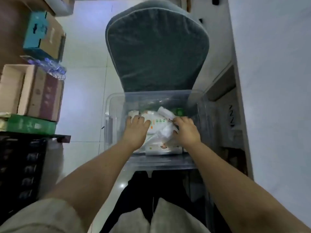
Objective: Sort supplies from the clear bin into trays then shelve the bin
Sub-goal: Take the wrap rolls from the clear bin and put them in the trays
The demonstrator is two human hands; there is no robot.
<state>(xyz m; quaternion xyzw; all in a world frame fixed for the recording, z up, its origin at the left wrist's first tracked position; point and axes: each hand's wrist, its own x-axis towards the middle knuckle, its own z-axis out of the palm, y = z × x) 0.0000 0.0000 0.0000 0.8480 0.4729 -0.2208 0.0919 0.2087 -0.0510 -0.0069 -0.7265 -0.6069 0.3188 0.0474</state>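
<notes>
A clear plastic bin (116, 105) rests on the seat of a grey cushioned chair (156, 52) in front of me. Inside lie white packets with green and orange print (157, 122), a crumpled white plastic bag (164, 132) and a green packet (178, 111) at the back right. Both hands reach into the bin. My left hand (137, 128) lies palm down on the left packets, fingers spread. My right hand (186, 130) curls around the right side of the white bag; whether it grips is hard to tell.
At left, cardboard boxes (42, 95), a teal box (36, 31) and a green box (30, 125) are stacked above a black crate (21, 167). A white wall (277, 81) with a shelf unit (227, 91) stands close on the right. Pale tiled floor (84, 81) lies left of the chair.
</notes>
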